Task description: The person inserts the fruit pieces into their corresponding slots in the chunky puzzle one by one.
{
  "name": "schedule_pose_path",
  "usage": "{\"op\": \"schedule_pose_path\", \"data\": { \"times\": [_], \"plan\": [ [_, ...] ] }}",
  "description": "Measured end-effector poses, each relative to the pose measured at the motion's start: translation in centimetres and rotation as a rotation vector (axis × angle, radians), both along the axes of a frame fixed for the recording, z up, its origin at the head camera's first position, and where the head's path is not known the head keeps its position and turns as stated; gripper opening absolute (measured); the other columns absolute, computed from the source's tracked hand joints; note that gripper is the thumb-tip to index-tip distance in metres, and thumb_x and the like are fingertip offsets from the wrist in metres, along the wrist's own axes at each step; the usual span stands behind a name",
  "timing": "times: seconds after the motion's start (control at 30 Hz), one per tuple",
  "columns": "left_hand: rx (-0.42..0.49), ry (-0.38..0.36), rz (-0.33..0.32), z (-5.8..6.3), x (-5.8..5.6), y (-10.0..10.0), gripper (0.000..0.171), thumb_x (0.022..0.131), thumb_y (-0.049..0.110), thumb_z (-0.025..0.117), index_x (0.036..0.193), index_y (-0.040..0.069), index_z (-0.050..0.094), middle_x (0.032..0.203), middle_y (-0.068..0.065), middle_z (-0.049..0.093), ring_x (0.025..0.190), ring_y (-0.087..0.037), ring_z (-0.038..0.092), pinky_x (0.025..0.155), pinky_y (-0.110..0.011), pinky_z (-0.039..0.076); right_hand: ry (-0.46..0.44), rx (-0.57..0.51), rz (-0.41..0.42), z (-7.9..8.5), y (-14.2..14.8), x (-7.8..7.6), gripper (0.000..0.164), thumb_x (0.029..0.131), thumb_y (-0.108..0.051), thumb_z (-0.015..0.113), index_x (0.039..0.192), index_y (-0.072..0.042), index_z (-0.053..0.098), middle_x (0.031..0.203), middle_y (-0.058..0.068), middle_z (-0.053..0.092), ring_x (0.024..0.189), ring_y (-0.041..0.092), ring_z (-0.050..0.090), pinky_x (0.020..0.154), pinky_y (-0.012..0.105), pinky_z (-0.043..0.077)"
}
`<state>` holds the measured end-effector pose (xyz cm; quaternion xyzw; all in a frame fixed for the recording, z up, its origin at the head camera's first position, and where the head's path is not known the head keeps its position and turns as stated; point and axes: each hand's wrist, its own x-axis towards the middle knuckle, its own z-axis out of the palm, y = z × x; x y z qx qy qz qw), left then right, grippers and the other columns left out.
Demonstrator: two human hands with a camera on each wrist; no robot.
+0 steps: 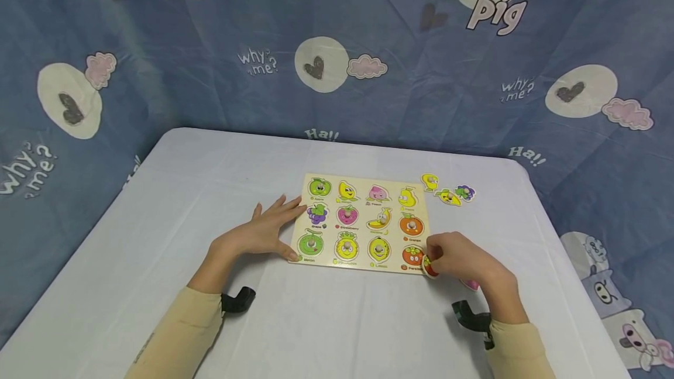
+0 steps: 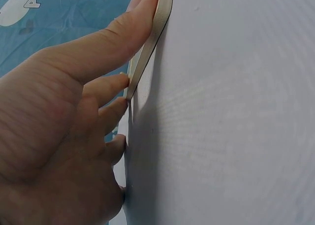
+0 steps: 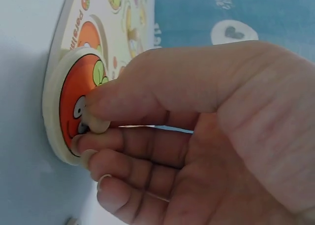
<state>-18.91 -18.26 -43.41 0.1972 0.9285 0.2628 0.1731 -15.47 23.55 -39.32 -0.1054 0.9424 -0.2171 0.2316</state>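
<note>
A pale fruit puzzle board [image 1: 363,265] lies on the white table, with rows of smiling fruits, each labelled. Fingers spread, my left hand [image 1: 263,230] rests at its left edge; in the left wrist view the thumb [image 2: 130,30] lies along the board's edge [image 2: 150,48]. By its small knob, my right hand [image 1: 460,259] pinches a round orange-red persimmon puzzle piece [image 3: 74,94] with a green leaf and a face. This piece is tilted up on edge at the board's lower right corner, beside the printed persimmon [image 1: 412,256].
Right of the board's top corner lie a yellow fruit piece [image 1: 429,182], another yellow piece [image 1: 448,197] with leaves and a grape piece [image 1: 466,193]. A pink piece [image 1: 470,284] is partly hidden beneath my right wrist. Behind the table hangs a blue printed cloth [image 1: 337,110].
</note>
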Motion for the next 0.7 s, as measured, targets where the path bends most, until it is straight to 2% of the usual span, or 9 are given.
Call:
{"op": "schedule_pose_path", "data": {
  "times": [0.4,0.7],
  "plan": [
    [0.012,-0.005,0.0,-0.2,-0.1,0.0,0.121,0.059,0.058,0.088,0.158,0.021,0.029,0.169,-0.003,0.013,0.156,-0.037,-0.003,0.115,-0.074,-0.009,0.057,-0.048,0.039,-0.6,-0.6,-0.3,0.012,0.079,-0.005,0.067,0.075,-0.014,0.06,0.071,-0.001,0.056,0.066,0.015,0.049,0.057,0.027,0.038],
    [0.022,-0.012,0.0,-0.2,-0.1,0.0,0.122,0.058,0.058,0.088,0.158,0.02,0.029,0.169,-0.003,0.013,0.156,-0.036,-0.003,0.115,-0.073,-0.01,0.064,-0.069,0.02,-0.9,-1.5,-0.4,0.013,0.079,-0.005,0.066,0.074,-0.015,0.06,0.071,0.0,0.057,0.066,0.015,0.05,0.057,0.027,0.039]
  ]
}}
